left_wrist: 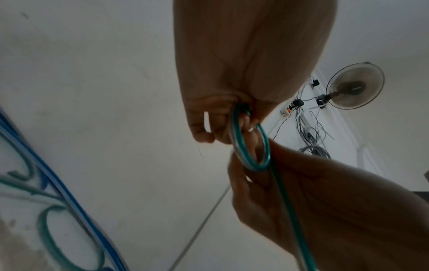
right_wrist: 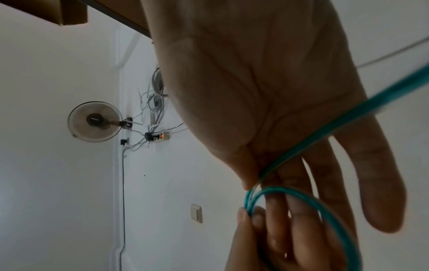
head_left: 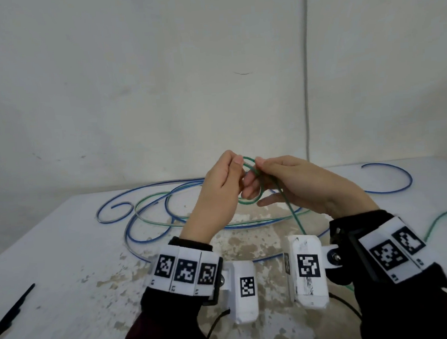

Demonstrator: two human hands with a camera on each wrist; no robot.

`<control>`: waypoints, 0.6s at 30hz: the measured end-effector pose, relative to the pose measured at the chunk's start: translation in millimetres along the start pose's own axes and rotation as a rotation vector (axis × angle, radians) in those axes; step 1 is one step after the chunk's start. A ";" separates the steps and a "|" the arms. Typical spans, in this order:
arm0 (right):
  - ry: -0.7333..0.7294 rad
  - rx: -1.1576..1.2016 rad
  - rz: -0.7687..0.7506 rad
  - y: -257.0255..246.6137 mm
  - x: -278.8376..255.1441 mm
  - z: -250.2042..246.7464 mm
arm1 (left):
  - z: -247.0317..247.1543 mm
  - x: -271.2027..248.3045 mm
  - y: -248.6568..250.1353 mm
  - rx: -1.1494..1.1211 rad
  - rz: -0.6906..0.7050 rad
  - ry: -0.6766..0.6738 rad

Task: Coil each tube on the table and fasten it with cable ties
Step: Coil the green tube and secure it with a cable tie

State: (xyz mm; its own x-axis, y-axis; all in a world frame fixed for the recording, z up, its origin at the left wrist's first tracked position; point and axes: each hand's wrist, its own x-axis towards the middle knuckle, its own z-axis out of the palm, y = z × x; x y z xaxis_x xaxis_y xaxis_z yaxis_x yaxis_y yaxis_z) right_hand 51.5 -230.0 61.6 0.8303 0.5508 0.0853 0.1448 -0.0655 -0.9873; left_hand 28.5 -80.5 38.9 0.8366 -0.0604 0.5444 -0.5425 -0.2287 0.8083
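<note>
1. Held above the table [head_left: 68, 294], between both hands: a small, roughly round loop of green tube [head_left: 252, 191], standing nearly upright, its free length slanting down toward the near right and trailing off past the right wrist.
2. Left hand [head_left: 218, 185]: thumb and forefinger pinched on the top of the loop, other fingers curled through it.
3. Right hand [head_left: 295, 183]: thumb and forefinger clamped on the tube just beside the left pinch; remaining fingers fairly straight and spread below.
4. Smooth, glossy, thin and springy; a blue tube [head_left: 389, 186] of the same make sprawled in wide loose curves across the far half of the table, tangled with more green.
5. Black cable ties [head_left: 12, 312] lying flat near the left edge, well apart from the hands.
6. Worn, blotchy white tabletop bare between the wrists; wall close behind the far edge.
</note>
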 end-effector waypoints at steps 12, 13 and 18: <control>0.093 0.000 -0.053 -1.4 3.6 6.9 | -16.9 1.3 5.9 -0.032 -0.130 -0.164; 0.119 0.008 -0.063 -1.0 4.1 4.9 | -16.6 1.5 6.1 -0.024 -0.137 -0.153; 0.068 0.041 -0.064 2.4 5.6 2.6 | -9.1 1.7 7.4 -0.084 -0.188 -0.011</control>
State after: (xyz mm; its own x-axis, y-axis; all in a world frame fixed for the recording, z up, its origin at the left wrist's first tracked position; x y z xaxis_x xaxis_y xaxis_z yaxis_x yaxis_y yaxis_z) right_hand 55.0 -224.9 59.3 0.8549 0.4950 0.1555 0.1774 0.0029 -0.9841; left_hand 25.3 -73.5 47.9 0.9244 -0.0353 0.3799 -0.3806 -0.1554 0.9116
